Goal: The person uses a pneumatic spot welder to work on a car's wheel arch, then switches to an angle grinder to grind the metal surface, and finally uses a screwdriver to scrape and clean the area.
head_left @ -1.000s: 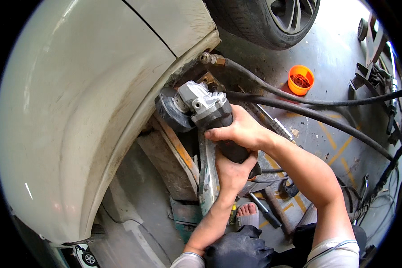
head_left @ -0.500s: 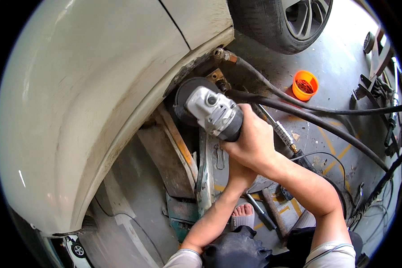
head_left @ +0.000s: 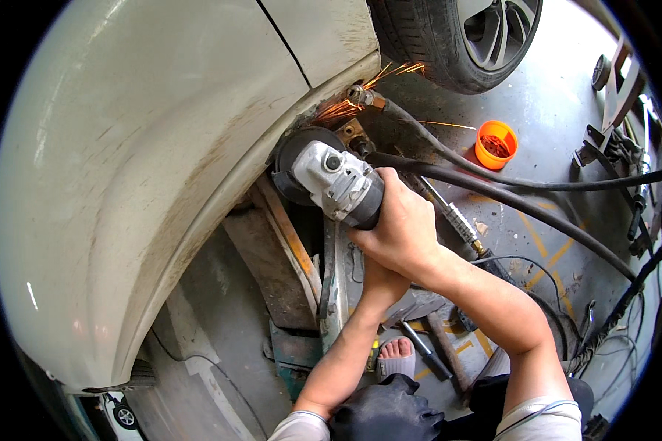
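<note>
An angle grinder with a silver head and dark body is at the lower edge of a dirty off-white car panel. My right hand is wrapped round its body. My left hand holds the body lower down, largely hidden behind the right. The grinder's guarded disc is at the panel's edge, and orange sparks spray up and right from there. Just beside it are a brass fitting and a hose end fitting.
A loose wheel lies at the top. Two black hoses run rightward past an orange bucket. A metal rig stands at the right. A hammer, tools and cables lie near my sandalled foot. A scuffed metal stand is under the panel.
Sparks have appeared at the panel's edge. Since a second ago the grinder has tilted and its disc has risen toward the edge, with my right hand turned over more of my left.
</note>
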`<state>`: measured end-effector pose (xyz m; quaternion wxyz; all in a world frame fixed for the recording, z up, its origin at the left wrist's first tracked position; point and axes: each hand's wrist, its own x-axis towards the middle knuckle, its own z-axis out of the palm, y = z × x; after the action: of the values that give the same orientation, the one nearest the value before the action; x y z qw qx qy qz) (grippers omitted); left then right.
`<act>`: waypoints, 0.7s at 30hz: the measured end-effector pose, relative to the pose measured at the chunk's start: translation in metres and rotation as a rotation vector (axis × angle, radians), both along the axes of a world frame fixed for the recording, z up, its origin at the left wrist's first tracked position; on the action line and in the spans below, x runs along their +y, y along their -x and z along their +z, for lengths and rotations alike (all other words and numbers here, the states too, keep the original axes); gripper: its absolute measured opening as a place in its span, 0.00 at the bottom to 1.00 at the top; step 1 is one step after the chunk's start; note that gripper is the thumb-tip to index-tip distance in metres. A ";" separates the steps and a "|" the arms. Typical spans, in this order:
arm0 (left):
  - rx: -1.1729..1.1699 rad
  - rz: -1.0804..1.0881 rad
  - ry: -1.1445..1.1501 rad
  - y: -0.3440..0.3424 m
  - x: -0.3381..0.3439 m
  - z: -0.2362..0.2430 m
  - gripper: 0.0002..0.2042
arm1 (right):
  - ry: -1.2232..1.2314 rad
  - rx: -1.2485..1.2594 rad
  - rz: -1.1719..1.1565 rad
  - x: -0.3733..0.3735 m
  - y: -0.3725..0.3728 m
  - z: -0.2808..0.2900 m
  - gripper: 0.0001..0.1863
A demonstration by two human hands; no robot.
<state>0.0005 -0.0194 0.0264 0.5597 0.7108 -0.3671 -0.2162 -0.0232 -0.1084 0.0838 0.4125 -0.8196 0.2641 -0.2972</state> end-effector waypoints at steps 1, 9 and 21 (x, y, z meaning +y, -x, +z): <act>-0.047 -0.005 -0.013 -0.001 0.000 0.000 0.30 | -0.005 -0.014 -0.009 0.000 0.000 0.000 0.34; 0.038 0.000 0.018 -0.002 -0.003 -0.015 0.29 | -0.039 -0.002 -0.007 -0.007 0.001 0.002 0.30; -0.001 -0.025 -0.009 -0.002 -0.019 -0.008 0.31 | -0.069 0.011 -0.038 -0.021 0.006 0.002 0.29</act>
<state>0.0021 -0.0384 0.0185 0.5535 0.7088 -0.3754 -0.2243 -0.0294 -0.1293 0.0860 0.4331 -0.8014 0.2921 -0.2912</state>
